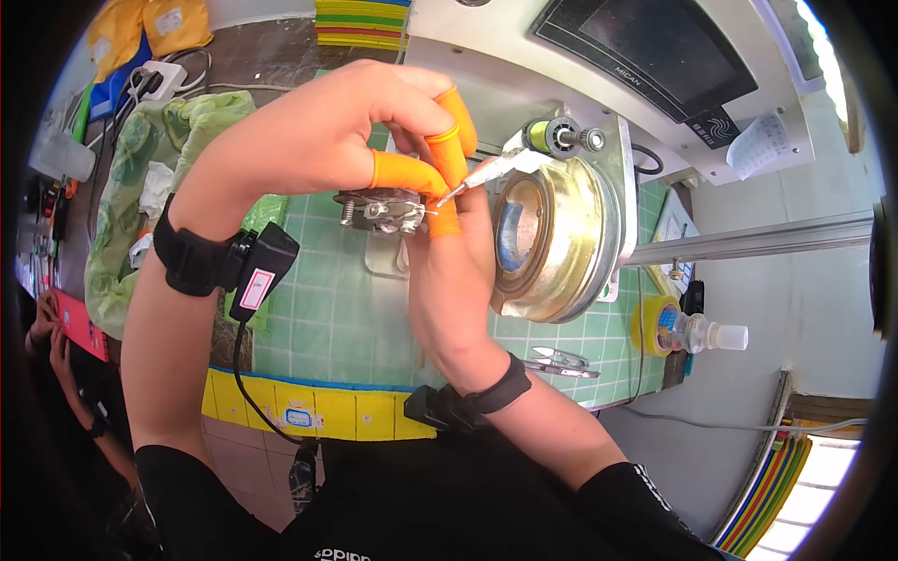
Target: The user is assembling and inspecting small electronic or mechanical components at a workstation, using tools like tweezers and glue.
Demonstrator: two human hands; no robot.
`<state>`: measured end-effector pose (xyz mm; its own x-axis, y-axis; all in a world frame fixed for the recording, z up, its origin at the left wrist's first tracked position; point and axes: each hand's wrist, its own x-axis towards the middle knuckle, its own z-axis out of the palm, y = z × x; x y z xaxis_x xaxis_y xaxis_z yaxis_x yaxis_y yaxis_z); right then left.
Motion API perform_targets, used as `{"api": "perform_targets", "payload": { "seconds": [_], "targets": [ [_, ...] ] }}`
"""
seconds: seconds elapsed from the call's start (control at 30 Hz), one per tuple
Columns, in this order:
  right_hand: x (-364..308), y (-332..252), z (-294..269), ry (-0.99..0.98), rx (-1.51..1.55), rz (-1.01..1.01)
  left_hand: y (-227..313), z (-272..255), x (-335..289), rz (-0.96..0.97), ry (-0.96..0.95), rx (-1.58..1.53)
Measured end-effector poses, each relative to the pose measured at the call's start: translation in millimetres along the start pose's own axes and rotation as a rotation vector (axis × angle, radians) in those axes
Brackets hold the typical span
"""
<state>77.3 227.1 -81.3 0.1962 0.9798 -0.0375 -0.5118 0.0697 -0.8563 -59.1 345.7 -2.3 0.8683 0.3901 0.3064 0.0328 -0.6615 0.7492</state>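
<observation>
My left hand [360,117] arches over from the far side, orange finger cots on several fingertips. Its fingers are pinched together beside the thin metal tip of a white pointed nozzle [488,169]. Rising from below, my right hand [447,276] has an orange-covered fingertip pressed up close to the same tip. Both hands are closed, but whatever lies between the fingers is too small to make out. Just left of the fingertips sits a small metal clamp fixture [383,210] with a spring and screws. Right of my hands stands a large round brass-coloured drum [571,238].
A yellow-green roller [543,137] and a dark screen [645,47] belong to the machine. Snips [561,363] lie on the green gridded mat [313,327]. A bottle [697,332] stands right; a green-lined bin [117,215] stands left. Another person's hands [56,337] hold something red.
</observation>
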Motion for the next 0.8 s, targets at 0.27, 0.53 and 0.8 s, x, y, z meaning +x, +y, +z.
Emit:
{"api": "perform_targets", "payload": {
  "seconds": [0.27,0.53,0.8],
  "targets": [
    [-30,-6,-17,-0.016,-0.179,0.059,88,31,-38,-0.101,0.12,0.461],
    [-47,-16,-8,-0.14,-0.128,-0.035,87,105,-99,-0.311,0.008,-0.216],
    [-2,-2,-7,0.057,-0.172,0.134,88,-9,-52,-0.15,-0.057,-0.059]
  ]
}}
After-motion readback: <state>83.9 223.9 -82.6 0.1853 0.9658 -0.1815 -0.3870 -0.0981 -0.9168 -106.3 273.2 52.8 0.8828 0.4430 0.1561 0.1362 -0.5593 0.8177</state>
